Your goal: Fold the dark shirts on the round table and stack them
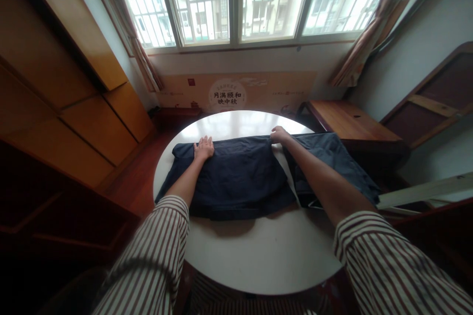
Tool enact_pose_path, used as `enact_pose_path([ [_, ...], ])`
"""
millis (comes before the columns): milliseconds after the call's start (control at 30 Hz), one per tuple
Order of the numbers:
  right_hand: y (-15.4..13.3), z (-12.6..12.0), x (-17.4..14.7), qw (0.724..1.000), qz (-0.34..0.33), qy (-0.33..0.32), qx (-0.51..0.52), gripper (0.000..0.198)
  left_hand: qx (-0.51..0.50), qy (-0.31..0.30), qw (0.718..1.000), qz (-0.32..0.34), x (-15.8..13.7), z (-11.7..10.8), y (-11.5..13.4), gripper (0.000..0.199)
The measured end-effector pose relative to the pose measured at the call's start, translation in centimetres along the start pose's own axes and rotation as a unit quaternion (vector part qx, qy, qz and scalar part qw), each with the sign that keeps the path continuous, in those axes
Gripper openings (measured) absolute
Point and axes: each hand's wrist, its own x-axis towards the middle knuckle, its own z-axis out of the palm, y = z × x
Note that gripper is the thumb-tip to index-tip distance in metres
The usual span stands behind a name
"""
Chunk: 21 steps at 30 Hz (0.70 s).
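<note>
A dark blue garment (pixel 236 177) lies spread across the round white table (pixel 254 261), and its exact kind I cannot tell. One part, greyer in the light, reaches past the table's right edge. Between the two parts runs a narrow white strip, which may be bare tabletop. My left hand (pixel 204 148) rests flat on the garment's far left area, fingers stretched out. At the far edge, right of the middle, my right hand (pixel 280 136) has its fingers closed on the cloth. Both forearms come out of striped sleeves.
Behind the table stands a wooden desk (pixel 354 120) at the right. Wooden cabinets (pixel 96 123) line the left side. A barred window (pixel 236 5) with curtains is ahead, above a printed banner (pixel 225 93). A pale board (pixel 428 189) juts in from the right.
</note>
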Motion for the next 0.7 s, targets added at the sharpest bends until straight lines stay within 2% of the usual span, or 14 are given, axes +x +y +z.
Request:
enact_pose_path([
  [133,-1.0,1.1,-1.7,0.991,-0.089,0.001,-0.097,0.053,-0.003,0.003,1.0,0.001,0.1,0.1,-0.1,0.058],
  [267,-2.3,4.5,-4.7,0.969,-0.192,-0.041,-0.151,0.05,-0.009,0.016,1.0,0.013,0.2,0.1,-0.2,0.057],
  [367,-2.1,7.3,-7.0,0.949,-0.242,-0.085,-0.181,0.053,-0.014,0.046,0.998,0.047,-0.3,-0.2,0.0,0.059],
  [467,-1.2,9.0,-8.2,0.935,-0.245,-0.093,-0.239,0.056,-0.013,0.057,0.991,0.122,-1.7,-0.5,0.0,0.06],
  [567,-0.5,9.7,-8.2,0.928,-0.239,-0.093,-0.27,0.056,0.0,0.02,0.983,0.185,-3.4,-0.8,-1.3,0.059],
  [633,-0.4,9.7,-8.0,0.926,-0.242,-0.099,-0.271,0.057,0.014,-0.01,0.988,0.155,-4.4,-1.2,-3.2,0.061],
  [700,-0.5,9.7,-8.0,0.931,-0.227,-0.089,-0.271,0.06,0.026,-0.021,0.996,0.087,-5.1,-1.8,-5.4,0.062],
])
